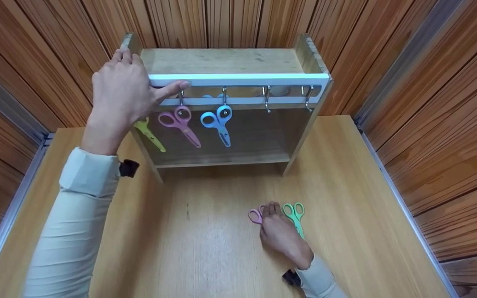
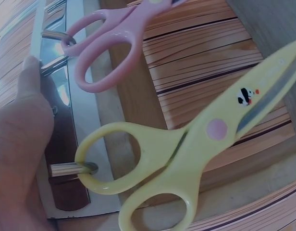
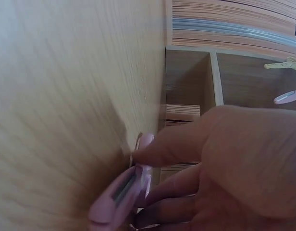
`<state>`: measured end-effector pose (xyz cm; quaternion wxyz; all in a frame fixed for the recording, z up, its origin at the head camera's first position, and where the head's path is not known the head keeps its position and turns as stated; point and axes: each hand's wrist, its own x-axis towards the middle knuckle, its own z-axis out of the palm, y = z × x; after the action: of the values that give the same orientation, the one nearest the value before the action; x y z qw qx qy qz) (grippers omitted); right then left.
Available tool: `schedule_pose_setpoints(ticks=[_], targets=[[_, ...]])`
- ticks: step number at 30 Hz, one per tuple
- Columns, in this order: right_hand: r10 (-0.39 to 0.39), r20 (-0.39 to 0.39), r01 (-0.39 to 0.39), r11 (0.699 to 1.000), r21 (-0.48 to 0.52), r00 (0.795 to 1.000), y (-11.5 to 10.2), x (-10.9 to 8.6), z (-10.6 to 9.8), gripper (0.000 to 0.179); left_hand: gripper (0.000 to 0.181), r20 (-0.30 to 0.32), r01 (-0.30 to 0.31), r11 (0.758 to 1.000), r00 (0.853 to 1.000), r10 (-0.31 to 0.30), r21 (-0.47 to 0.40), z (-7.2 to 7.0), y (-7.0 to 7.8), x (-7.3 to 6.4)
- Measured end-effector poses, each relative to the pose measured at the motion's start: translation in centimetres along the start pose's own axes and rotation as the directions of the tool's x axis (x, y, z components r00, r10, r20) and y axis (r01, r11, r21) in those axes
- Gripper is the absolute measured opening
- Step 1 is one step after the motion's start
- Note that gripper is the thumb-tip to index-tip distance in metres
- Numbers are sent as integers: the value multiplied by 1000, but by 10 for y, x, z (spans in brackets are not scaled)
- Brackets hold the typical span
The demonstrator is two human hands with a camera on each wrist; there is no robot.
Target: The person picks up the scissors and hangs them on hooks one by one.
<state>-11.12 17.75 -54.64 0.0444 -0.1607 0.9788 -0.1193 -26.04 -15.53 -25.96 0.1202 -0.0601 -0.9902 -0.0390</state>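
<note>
My left hand (image 1: 122,89) holds the top left corner of a wooden shelf (image 1: 222,61), its thumb lying along the white hook rail (image 1: 246,77). Below that hand hang yellow scissors (image 2: 205,139) by one finger loop on a hook. Pink scissors (image 1: 185,129) and blue scissors (image 1: 223,124) hang on the hooks beside them. Down on the table, my right hand (image 1: 282,234) pinches a second pair of pink scissors (image 3: 107,207) between thumb and fingers; the hand covers much of them in the head view. Green scissors (image 1: 295,215) lie just right of that hand.
Two hooks (image 1: 267,99) at the rail's right end carry nothing. The shelf stands on a wooden table (image 1: 205,231) against a wood-patterned back wall (image 1: 230,25). Similar side walls with metal edge strips (image 1: 400,198) bound the table left and right.
</note>
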Motion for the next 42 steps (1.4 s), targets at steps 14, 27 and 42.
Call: schedule_pose_setpoints(ticks=[14, 27, 42], targets=[[-163, -194, 106, 956, -273, 967, -3, 1, 2, 11, 138, -1, -11, 1000, 1000, 11, -3, -1, 5, 1], [4, -131, 2, 999, 47, 991, 9, 6, -12, 13, 133, -21, -5, 1000, 1000, 5, -21, 2, 5, 0], [83, 20, -78, 789, 609, 996, 26, 14, -63, 19, 133, -19, -1, 1000, 1000, 1, -26, 3, 4, 0]])
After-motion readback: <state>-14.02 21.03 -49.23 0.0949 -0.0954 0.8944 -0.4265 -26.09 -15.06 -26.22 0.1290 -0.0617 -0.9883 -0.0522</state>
